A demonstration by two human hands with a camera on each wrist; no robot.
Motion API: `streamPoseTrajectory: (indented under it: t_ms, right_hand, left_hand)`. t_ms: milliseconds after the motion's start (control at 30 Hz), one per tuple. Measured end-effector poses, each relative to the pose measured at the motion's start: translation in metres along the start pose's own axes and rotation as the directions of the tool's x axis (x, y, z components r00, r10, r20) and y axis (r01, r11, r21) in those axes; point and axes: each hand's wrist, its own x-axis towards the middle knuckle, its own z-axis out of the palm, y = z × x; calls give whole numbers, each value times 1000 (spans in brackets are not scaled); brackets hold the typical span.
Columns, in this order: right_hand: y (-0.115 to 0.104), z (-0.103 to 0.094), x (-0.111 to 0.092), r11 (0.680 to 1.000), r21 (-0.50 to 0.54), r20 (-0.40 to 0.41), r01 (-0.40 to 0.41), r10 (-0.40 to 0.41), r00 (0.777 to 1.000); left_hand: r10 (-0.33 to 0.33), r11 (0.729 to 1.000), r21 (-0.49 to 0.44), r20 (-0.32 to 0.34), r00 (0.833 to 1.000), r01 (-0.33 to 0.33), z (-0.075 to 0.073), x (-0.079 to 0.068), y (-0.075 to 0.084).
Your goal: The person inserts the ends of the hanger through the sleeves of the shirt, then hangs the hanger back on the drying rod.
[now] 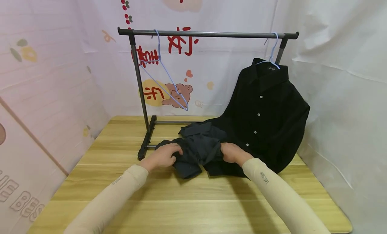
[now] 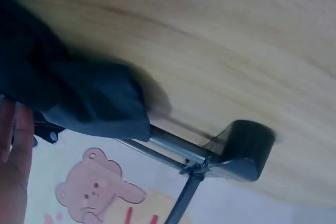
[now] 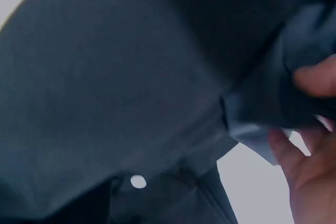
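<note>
A crumpled dark grey garment (image 1: 201, 148) lies bunched on the table, in front of the rack's base. My left hand (image 1: 164, 155) grips its left side, fingers bent over the cloth; the left wrist view shows only some fingers (image 2: 21, 135) against the fabric. At the right side of the bundle, my right hand (image 1: 232, 152) pinches a fold between thumb and fingers, seen closer in the right wrist view (image 3: 315, 150). Just beside that hand hangs a black button-up shirt (image 1: 263, 109) on a light blue hanger (image 1: 272, 54), its lower part reaching the table.
A dark metal clothes rack (image 1: 208, 34) stands on the wooden table (image 1: 187, 207). From the left of its bar hangs a bare blue hanger (image 1: 169, 78). The rack's left foot (image 1: 147, 140) is close to my left hand. Printed white cloth (image 1: 211, 79) encloses the back and sides.
</note>
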Motion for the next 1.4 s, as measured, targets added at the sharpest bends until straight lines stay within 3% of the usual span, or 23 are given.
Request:
streamPoseTrajectory:
  t_ms: [67,133,233,300,367,467,533,667,833,933,1067,1233,1400]
  right_hand:
    - [1,-8,-1,999,-8,29,-48,48,998]
    - [3,-16,-2,994,-44,34,-104,105,994]
    - [12,-26,-1,976,-59,-42,-212,210,977]
    - [15,-35,3,956,17,-104,-294,294,950]
    - [11,-45,8,923,174,-177,-343,372,911]
    - [-8,-61,17,866,377,-222,-330,430,875]
    - [-26,-67,23,851,421,-220,-314,432,875]
    - [-58,-65,34,879,307,-115,-366,416,902]
    - [-77,-49,39,917,149,-61,-370,382,922]
    - [-79,-40,38,935,112,-89,-337,347,934]
    - [-80,-29,38,947,94,-95,-306,315,944]
    - [-76,-14,34,958,78,-86,-276,283,955]
    - [-63,-4,31,964,78,-156,-255,264,952]
  left_hand:
    - [-29,996,-82,-101,994,21,-8,4,-2]
    - [-63,991,-126,-210,976,37,-15,9,-5]
    - [-161,971,-213,-259,952,106,-25,23,-8]
    - [-234,946,-275,-225,946,169,-30,33,-8]
    - [-313,909,-333,-151,938,250,-34,42,-8]
    - [-395,853,-396,-59,917,342,-36,56,-9]
    - [-428,821,-426,-15,904,381,-36,66,-8]
    - [-446,783,-450,72,892,428,-37,81,-4]
    - [-420,805,-393,150,895,444,-40,93,3]
    - [-382,860,-307,142,913,408,-39,98,3]
    - [-342,909,-218,99,934,356,-35,95,-4]
    - [-322,914,-237,68,944,329,-31,80,-10]
    - [-277,918,-286,28,961,273,-24,65,-7]
